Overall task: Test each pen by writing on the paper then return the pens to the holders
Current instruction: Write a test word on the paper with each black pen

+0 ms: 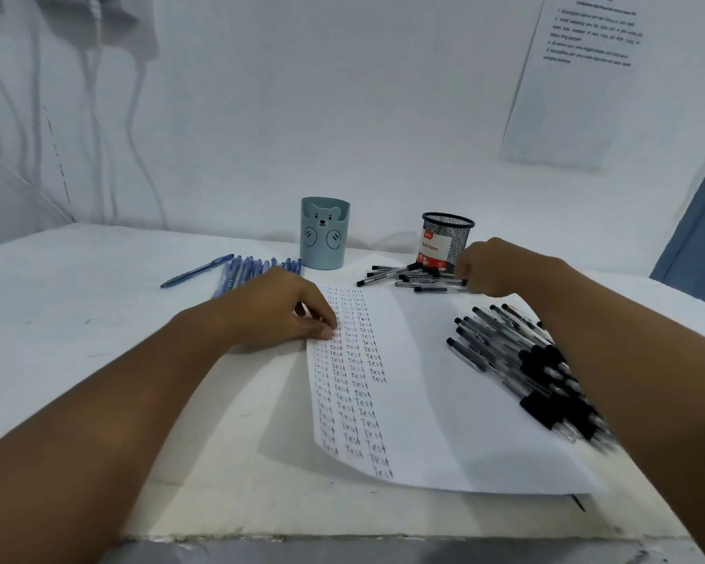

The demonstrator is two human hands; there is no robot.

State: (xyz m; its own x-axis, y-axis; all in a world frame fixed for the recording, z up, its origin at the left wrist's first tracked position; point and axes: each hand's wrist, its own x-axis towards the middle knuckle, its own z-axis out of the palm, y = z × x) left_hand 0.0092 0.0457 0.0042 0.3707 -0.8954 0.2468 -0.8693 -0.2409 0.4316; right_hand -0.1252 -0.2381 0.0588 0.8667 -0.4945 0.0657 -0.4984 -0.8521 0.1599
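Curled right hand (490, 267) fingers reach into the scattered black pens (418, 278) beside the mesh holder (446, 242), grip unclear; left hand (290, 309) fingertips press the paper (424, 384) edge.

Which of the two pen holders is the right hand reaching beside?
The black mesh holder, with the red-and-white label. The right hand is at the black pens at its base; the teal bear holder stands further left.

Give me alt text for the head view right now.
The right hand reaches into loose black pens beside a mesh holder, while the left hand rests on the edge of a paper filled with columns of "Test". More black pens lie on the paper's right side; blue pens lie by a bear holder.
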